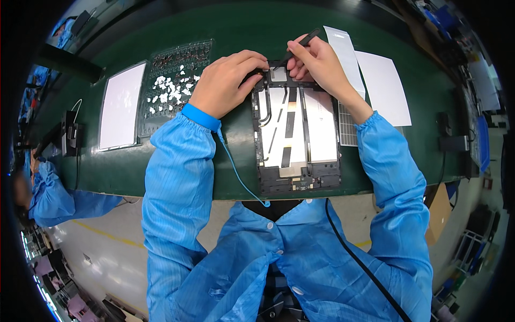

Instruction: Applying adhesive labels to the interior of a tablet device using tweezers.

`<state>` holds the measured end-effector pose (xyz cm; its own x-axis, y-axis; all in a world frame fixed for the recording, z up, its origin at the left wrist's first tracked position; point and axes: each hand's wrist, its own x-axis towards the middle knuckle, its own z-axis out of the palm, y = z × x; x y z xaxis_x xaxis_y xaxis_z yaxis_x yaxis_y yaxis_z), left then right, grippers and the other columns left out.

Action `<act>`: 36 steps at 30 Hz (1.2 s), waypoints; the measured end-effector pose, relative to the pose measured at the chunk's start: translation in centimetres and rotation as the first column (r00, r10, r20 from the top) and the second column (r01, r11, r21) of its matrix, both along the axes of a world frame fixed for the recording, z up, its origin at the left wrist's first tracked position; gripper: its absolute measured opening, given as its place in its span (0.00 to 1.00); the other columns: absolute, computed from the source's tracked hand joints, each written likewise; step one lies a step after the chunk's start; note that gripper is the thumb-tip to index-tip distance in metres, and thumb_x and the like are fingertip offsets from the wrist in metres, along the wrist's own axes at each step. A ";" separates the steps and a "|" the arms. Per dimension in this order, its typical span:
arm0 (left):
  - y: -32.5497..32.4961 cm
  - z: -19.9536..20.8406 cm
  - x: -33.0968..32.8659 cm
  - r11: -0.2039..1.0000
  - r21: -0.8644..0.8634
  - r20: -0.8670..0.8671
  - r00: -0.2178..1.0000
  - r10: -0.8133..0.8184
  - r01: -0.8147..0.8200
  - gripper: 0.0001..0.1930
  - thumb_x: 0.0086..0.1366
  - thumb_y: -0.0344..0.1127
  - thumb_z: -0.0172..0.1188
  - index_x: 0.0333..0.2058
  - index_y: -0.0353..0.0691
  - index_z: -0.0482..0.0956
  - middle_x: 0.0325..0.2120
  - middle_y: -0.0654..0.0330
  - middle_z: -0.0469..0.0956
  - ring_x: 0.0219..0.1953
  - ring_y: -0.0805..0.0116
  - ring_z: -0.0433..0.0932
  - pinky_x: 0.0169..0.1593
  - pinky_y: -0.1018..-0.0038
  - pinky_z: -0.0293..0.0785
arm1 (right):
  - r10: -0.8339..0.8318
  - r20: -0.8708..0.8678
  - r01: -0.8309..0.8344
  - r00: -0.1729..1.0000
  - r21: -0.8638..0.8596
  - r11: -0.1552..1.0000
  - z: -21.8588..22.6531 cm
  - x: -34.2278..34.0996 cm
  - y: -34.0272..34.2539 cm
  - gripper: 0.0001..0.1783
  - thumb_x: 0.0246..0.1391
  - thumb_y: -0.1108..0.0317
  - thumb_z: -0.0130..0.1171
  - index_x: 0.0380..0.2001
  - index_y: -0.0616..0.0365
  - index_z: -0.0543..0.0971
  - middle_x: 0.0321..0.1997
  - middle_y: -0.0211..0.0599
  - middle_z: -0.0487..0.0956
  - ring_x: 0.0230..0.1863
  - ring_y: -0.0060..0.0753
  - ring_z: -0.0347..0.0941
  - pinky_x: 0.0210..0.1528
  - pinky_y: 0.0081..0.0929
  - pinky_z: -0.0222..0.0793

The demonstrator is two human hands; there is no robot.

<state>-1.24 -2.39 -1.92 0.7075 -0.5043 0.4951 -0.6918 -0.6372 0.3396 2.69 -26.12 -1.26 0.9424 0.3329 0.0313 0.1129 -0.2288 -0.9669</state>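
Observation:
An opened tablet (315, 126) lies on the green bench in front of me, its silvery inside, black strips and flat cables showing. At its upper left corner my left hand (232, 79) grips the edge with thumb and fingers bent together. A blue wrist strap (201, 117) with a coiled cord circles that wrist. My right hand (317, 61) pinches a slim black pen-like tool (306, 41), tilted with its thin tip down at the tablet's top end. Whether the tip touches a part there is too small to tell.
Left of the tablet are a clear compartment tray (179, 59) with small dark parts and white pieces, and a white sheet (122, 107). White sheets (382, 86) and a gridded sheet (347, 126) lie at right. A black cable (357, 244) hangs before me. Another person's blue sleeve (53, 196) is at far left.

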 end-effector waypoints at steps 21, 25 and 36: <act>-1.3 1.6 0.0 0.982 0.107 0.016 0.988 -0.157 0.154 0.15 0.60 0.19 0.56 0.44 0.41 0.83 0.46 0.59 0.82 0.55 0.56 0.77 0.59 0.62 0.71 | -0.138 0.366 0.094 0.920 0.136 0.986 0.6 0.2 -12.5 0.16 0.67 0.59 0.58 0.47 0.61 0.80 0.32 0.38 0.82 0.29 0.19 0.78 0.30 0.19 0.74; -6.0 2.7 0.0 0.948 0.060 -0.021 0.950 -0.311 0.312 0.16 0.64 0.29 0.59 0.49 0.50 0.83 0.54 0.55 0.77 0.62 0.48 0.70 0.64 0.56 0.65 | -0.131 0.065 0.127 0.989 0.071 0.989 -1.3 -1.7 -16.8 0.20 0.68 0.54 0.56 0.47 0.62 0.78 0.32 0.36 0.81 0.28 0.17 0.77 0.27 0.16 0.72; -12.9 0.7 0.9 0.850 0.317 -0.070 0.905 -0.421 0.420 0.16 0.71 0.48 0.54 0.53 0.57 0.84 0.57 0.46 0.72 0.64 0.47 0.66 0.72 0.47 0.51 | -0.101 0.022 0.101 0.995 0.028 0.995 -2.8 -1.4 -16.2 0.20 0.67 0.54 0.56 0.47 0.63 0.76 0.31 0.36 0.81 0.26 0.20 0.77 0.24 0.16 0.73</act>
<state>-0.34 -15.31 -1.20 0.3916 -0.8829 0.2591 -0.9185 -0.3581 0.1677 1.29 -42.28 -4.06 0.9702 0.2347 0.0608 0.1128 -0.2146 -0.9702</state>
